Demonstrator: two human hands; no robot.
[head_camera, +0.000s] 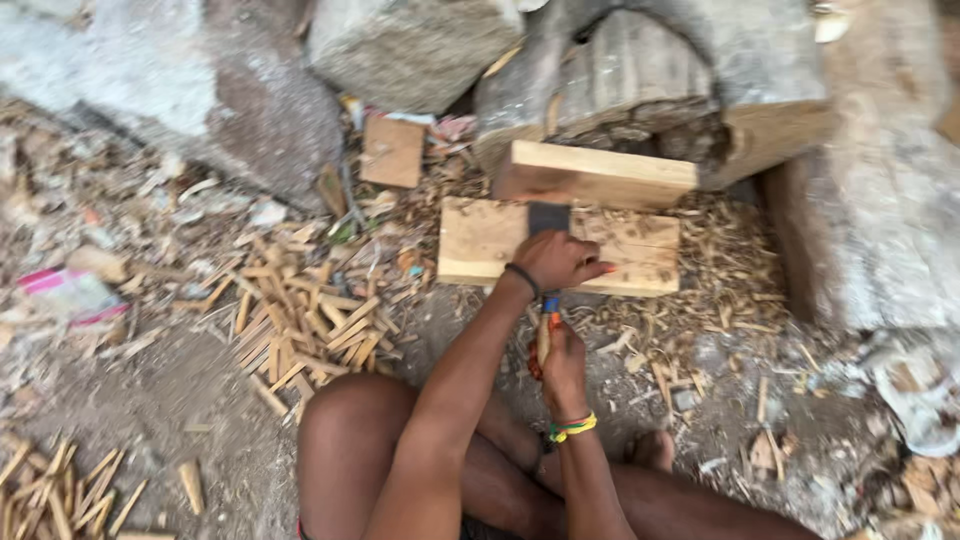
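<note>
- The left hand (558, 260) presses down on the blade of a hatchet-like tool (547, 222), fingers curled over it, though blur hides the exact grip.
- The right hand (562, 365) is closed around the tool's handle, nearer the body.
- The blade rests on a flat wooden block (480, 240) on the ground (180, 390), near the block's front edge.
- Split sticks (300, 325) lie in a heap left of the block.

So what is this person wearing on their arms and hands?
Both arms are bare, with no sleeves or gloves. The left hand has a thin dark band at the wrist. The right hand has a bracelet of yellow and green strands at the wrist.
</note>
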